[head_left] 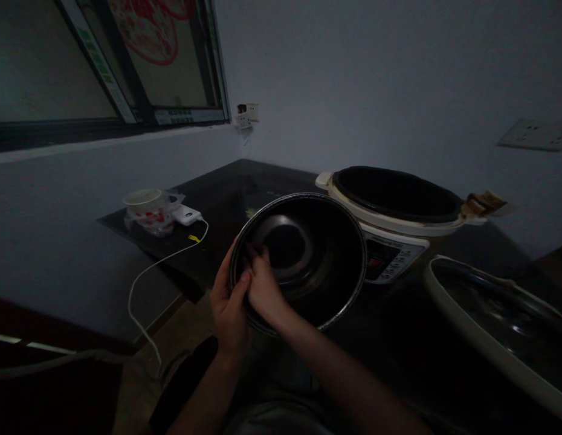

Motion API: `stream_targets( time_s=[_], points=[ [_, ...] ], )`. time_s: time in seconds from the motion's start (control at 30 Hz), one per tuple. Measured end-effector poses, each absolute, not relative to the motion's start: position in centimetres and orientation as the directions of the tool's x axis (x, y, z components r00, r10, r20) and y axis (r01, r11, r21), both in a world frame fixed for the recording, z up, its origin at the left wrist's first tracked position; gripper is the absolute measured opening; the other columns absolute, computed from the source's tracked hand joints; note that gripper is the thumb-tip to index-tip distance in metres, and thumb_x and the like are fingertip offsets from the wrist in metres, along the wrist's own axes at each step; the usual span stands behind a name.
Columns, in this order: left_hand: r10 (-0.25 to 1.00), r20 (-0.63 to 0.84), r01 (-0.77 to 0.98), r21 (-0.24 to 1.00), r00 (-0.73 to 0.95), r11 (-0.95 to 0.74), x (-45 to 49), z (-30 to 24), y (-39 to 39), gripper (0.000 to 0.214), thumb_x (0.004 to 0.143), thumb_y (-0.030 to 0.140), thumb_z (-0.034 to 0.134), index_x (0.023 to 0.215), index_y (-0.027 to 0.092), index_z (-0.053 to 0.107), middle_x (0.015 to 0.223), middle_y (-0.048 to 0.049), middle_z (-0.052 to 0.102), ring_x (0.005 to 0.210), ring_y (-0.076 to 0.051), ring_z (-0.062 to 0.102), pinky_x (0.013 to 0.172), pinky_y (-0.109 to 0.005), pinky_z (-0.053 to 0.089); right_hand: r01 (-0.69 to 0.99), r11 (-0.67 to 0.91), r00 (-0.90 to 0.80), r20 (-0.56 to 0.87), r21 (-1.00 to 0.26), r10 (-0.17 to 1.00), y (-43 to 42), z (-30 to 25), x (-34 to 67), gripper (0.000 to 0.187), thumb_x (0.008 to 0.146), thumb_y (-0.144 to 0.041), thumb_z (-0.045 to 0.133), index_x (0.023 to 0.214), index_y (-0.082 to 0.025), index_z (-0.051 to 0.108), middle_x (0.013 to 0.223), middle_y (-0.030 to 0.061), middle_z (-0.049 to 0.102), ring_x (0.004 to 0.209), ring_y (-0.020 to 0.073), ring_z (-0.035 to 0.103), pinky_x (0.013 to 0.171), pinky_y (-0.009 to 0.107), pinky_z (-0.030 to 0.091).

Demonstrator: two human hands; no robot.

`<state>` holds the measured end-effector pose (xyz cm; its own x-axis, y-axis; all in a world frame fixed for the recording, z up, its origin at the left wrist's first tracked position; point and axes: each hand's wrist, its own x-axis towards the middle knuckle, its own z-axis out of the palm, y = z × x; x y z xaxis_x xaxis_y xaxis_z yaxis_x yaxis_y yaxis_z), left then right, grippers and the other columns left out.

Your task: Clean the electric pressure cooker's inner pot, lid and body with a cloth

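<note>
In the head view a round black inner pot (329,254) is tilted so that its open mouth faces me. My left hand (229,309) is closed round its left rim, with the thumb on the inner side. My right hand (263,287) reaches inside the pot, fingers bent against the left inner wall. Whether anything is pinched in those fingers is too dark to make out. Behind the pot stands a white electric cooker (399,226), its lid off and its well dark. A glass lid with a pale rim (478,335) lies at the right.
On the dark table (258,175) a cup in a plastic bag (149,211) stands at the left, beside a white device (187,214) with a white cable (140,275) hanging down. A brown cloth-like piece (483,204) rests on the cooker's right handle. Walls and a window border the table.
</note>
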<state>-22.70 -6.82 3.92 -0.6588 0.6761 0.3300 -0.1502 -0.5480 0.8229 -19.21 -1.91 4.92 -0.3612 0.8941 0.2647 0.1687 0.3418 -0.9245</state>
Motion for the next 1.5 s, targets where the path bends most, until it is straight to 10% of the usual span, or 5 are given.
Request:
stream_targets(
  time_s=[0.27, 0.6, 0.8, 1.0, 1.5],
  points=[
    [0.675, 0.324, -0.149, 0.826, -0.663, -0.543, -22.8, 4.2, -6.9, 0.037, 0.081, 0.024, 0.069, 0.117, 0.032, 0.067, 0.125, 0.002, 0.067, 0.122, -0.021, 0.057, 0.106, -0.033, 0.043, 0.638, 0.621, -0.713, -0.044, -0.456, 0.7, -4.2, 4.9, -13.2, 0.046, 0.091, -0.005, 0.034, 0.134, -0.012, 0.051, 0.129, 0.0127, 0.061, 0.12, 0.0166, 0.056, 0.101, 0.028, 0.043],
    [0.668, 0.315, -0.193, 0.798, -0.675, -0.571, -22.3, 4.6, -7.1, 0.034, 0.083, 0.021, 0.067, 0.115, 0.033, 0.068, 0.123, 0.0034, 0.068, 0.118, -0.017, 0.059, 0.1, -0.025, 0.047, 0.852, 0.52, -0.516, -0.248, -0.057, 0.819, -2.9, 6.6, -7.3, 0.042, 0.089, -0.005, 0.038, 0.123, 0.008, 0.057, 0.136, 0.0338, 0.046, 0.134, 0.0348, 0.041, 0.112, 0.047, 0.028],
    [0.693, 0.273, -0.226, 0.812, -0.668, -0.538, -22.7, 4.3, -6.9, 0.031, 0.085, 0.029, 0.066, 0.115, 0.033, 0.067, 0.122, 0.0034, 0.068, 0.117, -0.016, 0.06, 0.099, -0.025, 0.047, 0.74, 0.537, -0.634, -0.155, -0.405, 0.757, -5.1, 5.2, -10.7, 0.04, 0.097, -0.019, 0.035, 0.131, -0.013, 0.056, 0.136, 0.0149, 0.056, 0.124, 0.0236, 0.055, 0.101, 0.037, 0.045],
    [0.733, 0.305, -0.276, 0.785, -0.608, -0.555, -23.2, 4.6, -7.3, 0.044, 0.09, 0.055, 0.046, 0.116, 0.027, 0.068, 0.126, -0.0018, 0.066, 0.124, -0.023, 0.054, 0.107, -0.035, 0.041, 0.186, 0.284, -0.526, 0.148, -0.941, 0.838, -5.7, 5.4, -16.7, 0.046, 0.099, -0.023, 0.031, 0.141, -0.01, 0.042, 0.146, 0.0095, 0.046, 0.137, 0.0102, 0.038, 0.114, 0.026, 0.028],
    [0.839, 0.298, -0.454, 0.733, -0.455, -0.506, -24.0, 5.0, -7.8, 0.048, 0.089, 0.055, 0.041, 0.119, 0.029, 0.067, 0.132, 0.0008, 0.062, 0.137, -0.022, 0.041, 0.114, -0.034, 0.033, 0.485, 0.489, -0.637, 0.09, -0.725, 0.765, -7.8, 5.4, -14.5, 0.059, 0.096, -0.029, 0.044, 0.148, -0.007, 0.028, 0.152, 0.0119, 0.035, 0.139, 0.0216, 0.036, 0.114, 0.037, 0.032]
  ],
)
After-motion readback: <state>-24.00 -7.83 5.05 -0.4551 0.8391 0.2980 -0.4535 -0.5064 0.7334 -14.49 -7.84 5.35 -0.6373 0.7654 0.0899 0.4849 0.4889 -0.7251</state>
